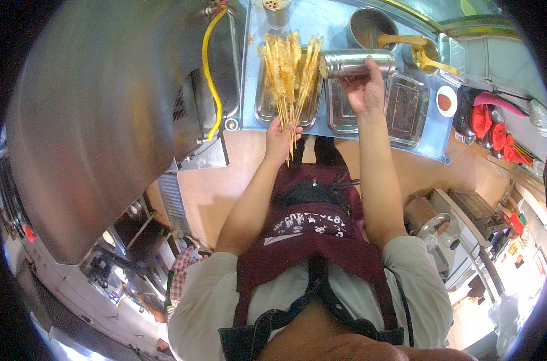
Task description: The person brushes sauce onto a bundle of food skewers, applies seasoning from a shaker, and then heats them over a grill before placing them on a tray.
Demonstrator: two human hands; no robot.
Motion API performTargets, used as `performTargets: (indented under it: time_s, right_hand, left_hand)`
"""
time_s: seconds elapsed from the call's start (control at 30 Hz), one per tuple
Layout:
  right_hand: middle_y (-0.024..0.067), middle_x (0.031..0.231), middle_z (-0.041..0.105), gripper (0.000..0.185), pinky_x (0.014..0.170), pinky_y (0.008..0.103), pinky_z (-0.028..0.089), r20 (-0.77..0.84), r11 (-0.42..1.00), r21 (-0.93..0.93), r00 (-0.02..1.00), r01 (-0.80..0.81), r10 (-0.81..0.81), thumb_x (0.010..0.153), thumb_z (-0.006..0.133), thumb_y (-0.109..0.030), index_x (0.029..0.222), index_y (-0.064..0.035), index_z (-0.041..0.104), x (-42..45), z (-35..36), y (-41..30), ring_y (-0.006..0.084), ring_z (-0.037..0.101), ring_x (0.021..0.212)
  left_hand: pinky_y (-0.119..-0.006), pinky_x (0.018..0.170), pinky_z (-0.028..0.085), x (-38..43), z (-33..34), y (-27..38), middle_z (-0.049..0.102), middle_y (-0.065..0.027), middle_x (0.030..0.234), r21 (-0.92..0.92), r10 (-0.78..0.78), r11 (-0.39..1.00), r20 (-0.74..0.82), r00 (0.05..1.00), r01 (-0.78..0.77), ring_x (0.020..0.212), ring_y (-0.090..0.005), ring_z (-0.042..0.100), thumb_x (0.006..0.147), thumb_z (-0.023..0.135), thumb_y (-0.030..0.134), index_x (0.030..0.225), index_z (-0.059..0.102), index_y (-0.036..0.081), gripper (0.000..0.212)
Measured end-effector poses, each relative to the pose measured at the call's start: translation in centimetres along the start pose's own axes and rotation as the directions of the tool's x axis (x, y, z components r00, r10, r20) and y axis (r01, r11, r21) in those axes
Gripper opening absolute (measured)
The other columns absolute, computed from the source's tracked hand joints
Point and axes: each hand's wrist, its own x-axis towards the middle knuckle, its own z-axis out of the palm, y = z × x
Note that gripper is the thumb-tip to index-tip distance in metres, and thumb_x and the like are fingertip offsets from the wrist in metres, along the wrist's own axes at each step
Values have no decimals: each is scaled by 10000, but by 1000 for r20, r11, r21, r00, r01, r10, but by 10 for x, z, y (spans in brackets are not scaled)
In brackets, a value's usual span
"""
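My left hand (pixel 282 139) grips the lower ends of several bamboo sticks, fanned out as a bunch of food skewers (pixel 285 72). Their pale yellow food is dusted reddish in places and lies over a rectangular metal tray (pixel 313 118). My right hand (pixel 363 92) holds a metal shaker (pixel 359 63) tipped on its side, its round end turned left toward the skewers. Below that shaker, a second metal tray (pixel 341 121) is partly covered by my forearm. Further right is another metal tray (pixel 406 110).
A second shaker (pixel 277 12) with a holed top stands at the back. A deep pot (pixel 368 27) and a smaller container hold wooden-handled brushes (pixel 436 63). A white bowl of red powder (pixel 446 102) sits at the right. A yellow hose (pixel 209 67) hangs left, beside a large metal hood (pixel 97 113).
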Motion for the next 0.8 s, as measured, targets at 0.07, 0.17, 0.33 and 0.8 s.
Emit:
performTargets:
  time_s: [0.07,0.17,0.33,0.8]
  right_hand:
    - [83,1112,574,425,890,446,449,26,999,42,1000,-1,0,844,683,-310,1172,-92,523,2,-4,1,251,535,1053]
    - [89,1109,582,430,899,453,446,49,999,12,998,43,-44,844,679,-320,1176,-94,523,13,-11,6,253,543,1040]
    - [82,1104,594,376,869,450,460,-12,994,88,998,69,-69,869,643,-335,1147,-99,549,21,-10,13,250,551,1027]
    - [106,1079,598,366,924,467,461,4,983,-95,988,155,-155,865,646,-246,1152,-47,538,27,-7,5,259,570,1001]
  left_hand:
    - [-280,658,572,0,-1,0,630,-112,1034,-5,9,1000,6,1000,-8,829,-188,658,962,526,131,1179,493,35,239]
    - [-281,650,567,-4,4,6,632,-127,1024,27,1,1000,15,1000,-1,811,-192,663,960,527,130,1182,461,41,248]
    - [-284,631,562,0,-2,2,631,-154,1027,27,-58,998,-20,998,59,788,-193,665,966,505,123,1190,371,62,268]
    - [-279,662,573,-1,15,12,618,-122,1002,84,-24,996,-23,999,26,805,-197,662,882,528,-77,1098,424,27,261]
